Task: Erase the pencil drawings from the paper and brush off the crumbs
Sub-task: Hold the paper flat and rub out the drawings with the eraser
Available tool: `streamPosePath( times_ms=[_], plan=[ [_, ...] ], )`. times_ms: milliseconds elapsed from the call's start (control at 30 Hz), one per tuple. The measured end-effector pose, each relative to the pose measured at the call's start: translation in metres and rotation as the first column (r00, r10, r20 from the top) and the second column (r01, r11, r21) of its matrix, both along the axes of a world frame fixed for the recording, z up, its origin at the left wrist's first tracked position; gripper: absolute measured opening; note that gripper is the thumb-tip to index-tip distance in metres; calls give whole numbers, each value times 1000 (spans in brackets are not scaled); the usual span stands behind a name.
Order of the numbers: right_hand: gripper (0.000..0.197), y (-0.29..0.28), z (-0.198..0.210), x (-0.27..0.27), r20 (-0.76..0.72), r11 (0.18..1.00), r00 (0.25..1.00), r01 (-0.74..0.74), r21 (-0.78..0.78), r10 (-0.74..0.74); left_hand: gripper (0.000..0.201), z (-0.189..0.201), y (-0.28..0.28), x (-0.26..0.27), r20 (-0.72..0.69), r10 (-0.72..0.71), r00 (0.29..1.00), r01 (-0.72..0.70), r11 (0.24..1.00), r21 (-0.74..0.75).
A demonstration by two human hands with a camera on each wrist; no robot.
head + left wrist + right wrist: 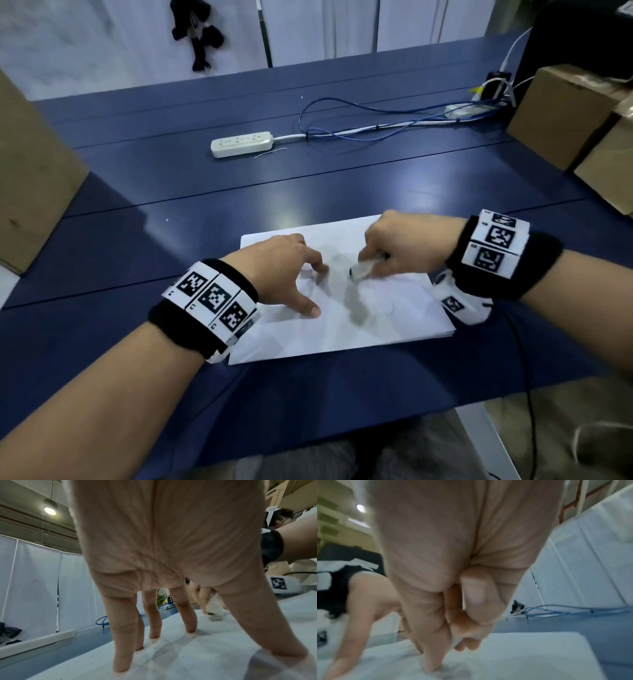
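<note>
White power strip point(241, 144) (beyond paper point(376, 329)), blue cables point(359, 118), cardboard boxes point(561, 116)

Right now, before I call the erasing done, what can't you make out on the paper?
- Pencil marks under the right hand: head view, covered by the hand and its shadow on the paper.
- Eraser: motion-blurred in the head view, small and smeared in the left wrist view, hidden behind curled fingers in the right wrist view.
- Crumbs: too small to tell in any view.
- Paper beneath the left hand: hidden by palm and spread fingers.
</note>
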State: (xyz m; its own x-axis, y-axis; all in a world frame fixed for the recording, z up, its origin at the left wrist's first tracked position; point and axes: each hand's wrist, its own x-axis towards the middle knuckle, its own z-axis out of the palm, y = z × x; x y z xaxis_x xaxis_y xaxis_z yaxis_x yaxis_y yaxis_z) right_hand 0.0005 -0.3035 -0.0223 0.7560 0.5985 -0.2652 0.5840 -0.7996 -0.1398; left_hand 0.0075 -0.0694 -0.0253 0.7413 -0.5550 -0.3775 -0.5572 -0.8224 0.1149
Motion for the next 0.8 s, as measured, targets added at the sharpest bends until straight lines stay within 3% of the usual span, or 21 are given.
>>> streamPosePath(
  times_ms=[67, 100, 167, 267, 367, 467, 567, 667, 733, 800],
  plan=[
    [51, -5, -3, 2, 88, 999, 996, 22, 37, -25, 69, 0, 0, 0, 0, 1, 1000, -1, 1000, 0],
    [43, -4, -3, -5, 84, 998, 996, -18, 56, 13, 69, 0, 0, 1, -1, 1, 1000, -1, 1000, -1],
    [22, -2, 1, -22, -36, 989, 989, -142, 51, 144, 71, 1, 0, 1, -5, 4, 1000, -4, 1000, -1],
    [24, 0, 7, -37, -281, 974, 933, -221, 44, 224, 72, 1, -1, 1, -7, 7, 1000, -7, 1000, 11],
    [30, -2, 2, -15, -132, 995, 987, -82, 59, 89, 70, 1, -2, 0, -2, 6, 1000, -6, 1000, 15],
    [61, -5, 0, -2, 58, 1000, 998, 1, 11, -2, 70, 2, -2, 0, 2, 6, 1000, -6, 1000, 19],
    [36, -1, 3, -22, -29, 992, 992, -120, 44, 121, 72, 2, -2, 1, 1, 6, 1000, -6, 1000, 13],
    [43, 2, 3, -43, -244, 977, 946, -196, 86, 211, 73, 2, -3, 1, -6, 11, 1000, -11, 1000, 18],
    [40, 2, 2, -31, -204, 990, 970, -119, 80, 133, 72, 2, -4, 1, -8, 12, 1000, -12, 1000, 22],
    [26, 1, 1, -12, -56, 998, 998, -10, 58, 14, 70, 3, -4, 0, -5, 13, 1000, -13, 1000, 25]
  ],
)
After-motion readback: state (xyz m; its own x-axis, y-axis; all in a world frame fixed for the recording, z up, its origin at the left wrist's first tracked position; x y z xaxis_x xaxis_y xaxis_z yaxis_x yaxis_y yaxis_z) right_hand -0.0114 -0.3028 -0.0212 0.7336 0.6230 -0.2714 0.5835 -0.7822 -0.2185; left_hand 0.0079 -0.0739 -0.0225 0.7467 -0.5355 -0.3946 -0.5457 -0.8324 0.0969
